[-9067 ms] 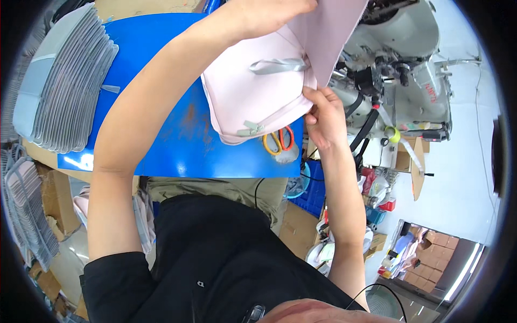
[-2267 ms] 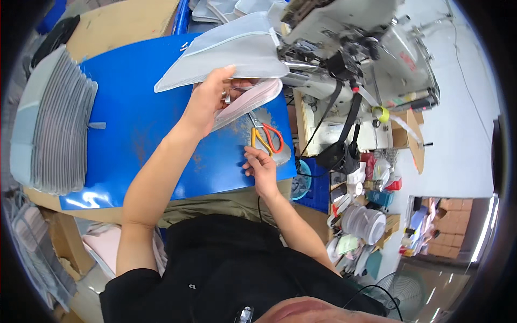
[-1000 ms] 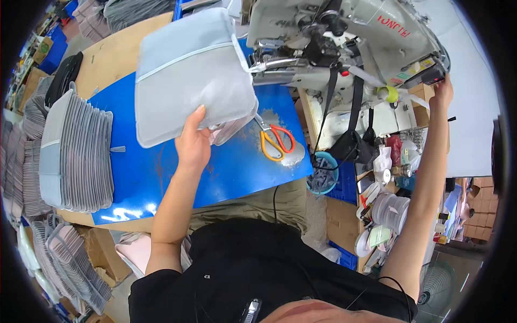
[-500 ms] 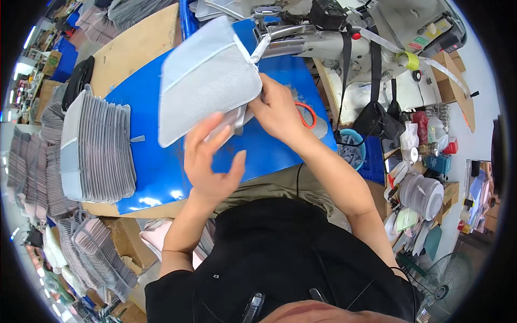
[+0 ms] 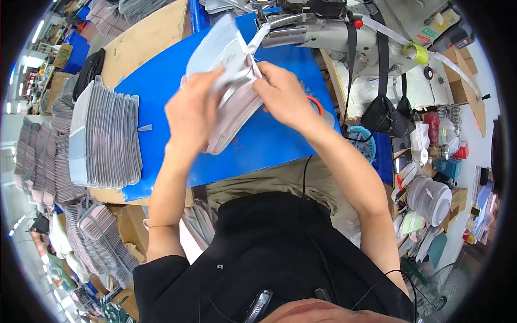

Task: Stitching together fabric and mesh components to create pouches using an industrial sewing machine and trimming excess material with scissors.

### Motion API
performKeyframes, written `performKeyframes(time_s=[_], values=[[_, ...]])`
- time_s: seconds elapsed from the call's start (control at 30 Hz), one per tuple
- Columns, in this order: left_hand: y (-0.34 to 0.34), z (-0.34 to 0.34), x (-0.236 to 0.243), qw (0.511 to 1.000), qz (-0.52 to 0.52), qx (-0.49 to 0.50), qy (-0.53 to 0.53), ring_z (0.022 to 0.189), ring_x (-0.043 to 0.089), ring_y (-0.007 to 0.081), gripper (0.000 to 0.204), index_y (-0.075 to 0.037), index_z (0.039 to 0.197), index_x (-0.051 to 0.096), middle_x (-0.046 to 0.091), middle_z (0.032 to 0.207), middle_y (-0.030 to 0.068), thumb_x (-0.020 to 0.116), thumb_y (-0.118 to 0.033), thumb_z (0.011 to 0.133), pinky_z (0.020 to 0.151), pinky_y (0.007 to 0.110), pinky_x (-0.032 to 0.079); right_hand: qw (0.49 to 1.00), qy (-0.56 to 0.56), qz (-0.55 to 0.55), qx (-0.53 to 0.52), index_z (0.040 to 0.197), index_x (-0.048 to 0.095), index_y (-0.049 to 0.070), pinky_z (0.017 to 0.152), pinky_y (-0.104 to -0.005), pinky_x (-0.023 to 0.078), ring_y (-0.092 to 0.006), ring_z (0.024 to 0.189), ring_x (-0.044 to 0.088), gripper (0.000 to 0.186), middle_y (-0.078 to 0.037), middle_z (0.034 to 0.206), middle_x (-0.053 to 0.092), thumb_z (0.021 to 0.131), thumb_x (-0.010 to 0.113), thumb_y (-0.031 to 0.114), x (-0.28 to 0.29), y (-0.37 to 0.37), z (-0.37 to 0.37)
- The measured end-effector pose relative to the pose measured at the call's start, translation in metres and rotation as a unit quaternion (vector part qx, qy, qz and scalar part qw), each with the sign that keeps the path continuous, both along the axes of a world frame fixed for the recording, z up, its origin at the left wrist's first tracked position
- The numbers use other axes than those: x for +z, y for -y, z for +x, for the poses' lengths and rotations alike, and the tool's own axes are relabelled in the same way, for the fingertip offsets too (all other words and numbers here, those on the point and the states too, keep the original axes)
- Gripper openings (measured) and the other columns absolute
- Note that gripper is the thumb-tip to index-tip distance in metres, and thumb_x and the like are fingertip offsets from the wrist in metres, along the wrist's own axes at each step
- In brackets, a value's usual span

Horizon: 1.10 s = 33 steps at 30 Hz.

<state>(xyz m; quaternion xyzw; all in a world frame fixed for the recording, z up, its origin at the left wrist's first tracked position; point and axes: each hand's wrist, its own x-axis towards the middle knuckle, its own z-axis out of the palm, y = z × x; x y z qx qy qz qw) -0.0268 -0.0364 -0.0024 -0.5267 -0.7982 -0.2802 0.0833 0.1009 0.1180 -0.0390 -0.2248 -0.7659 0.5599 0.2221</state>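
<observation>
A grey mesh fabric piece [image 5: 214,51] with pink lining is bent open over the blue work mat [image 5: 151,156]. My left hand [image 5: 191,110] is closed on its left side, fingertips slightly blurred. At the opposite side, my right hand [image 5: 283,97] grips the piece below a pale tab, thumb toward the pink part. Red-handled scissors [image 5: 315,103] lie just right of that hand, mostly hidden. A tall stack of similar grey pieces [image 5: 105,140] stands on the mat's left part.
An industrial sewing machine [image 5: 323,37] with hanging straps occupies the upper right, above a black bag [image 5: 385,116] and a blue basket [image 5: 363,145]. More bundled pieces [image 5: 99,242] sit lower left. A fan [image 5: 441,299] is at lower right; spools [image 5: 431,202] crowd the right side.
My right hand has come from the machine's right side onto the piece. My left hand briefly opened, then moved up and closed on it. The piece has turned, exposing more pink.
</observation>
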Motion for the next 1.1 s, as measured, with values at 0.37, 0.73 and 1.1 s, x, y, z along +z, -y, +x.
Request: performKeyframes(time_s=[0.37,0.73,1.1], values=[[-0.023,-0.028,0.043,0.969,0.065,-0.109,-0.211,0.072,0.064,0.0313,0.021,-0.008,0.088,0.062,0.059,0.083,0.0098,0.072,-0.026,0.086,0.06,0.04,0.05,0.972,0.141,0.178,0.056,0.099,0.074,0.0,0.085,-0.0532,0.054,-0.0453,0.094,0.07,0.042,-0.026,0.093,0.073,0.094,0.057,0.037,0.031,-0.016,-0.023],[-0.049,-0.226,0.1,0.944,0.084,0.2,-0.247,0.076,0.069,0.0377,0.014,0.0,0.097,0.07,0.073,0.087,0.0151,0.062,-0.011,0.096,0.069,0.048,0.056,0.958,0.111,0.208,0.165,0.097,0.066,-0.002,0.076,-0.0541,0.053,-0.0477,0.086,0.066,0.024,-0.028,0.089,0.068,0.096,0.058,0.021,0.033,0.048,0.066],[0.054,-0.164,-0.016,0.93,-0.052,0.1,-0.349,0.069,0.065,0.0372,0.029,-0.01,0.091,0.062,0.066,0.081,0.0124,0.061,-0.037,0.1,0.057,0.047,0.048,0.98,0.187,-0.062,0.021,0.143,0.049,0.003,0.085,-0.0485,0.052,-0.0478,0.098,0.066,0.052,-0.029,0.11,0.068,0.092,0.057,0.008,-0.09,0.068,0.108]])
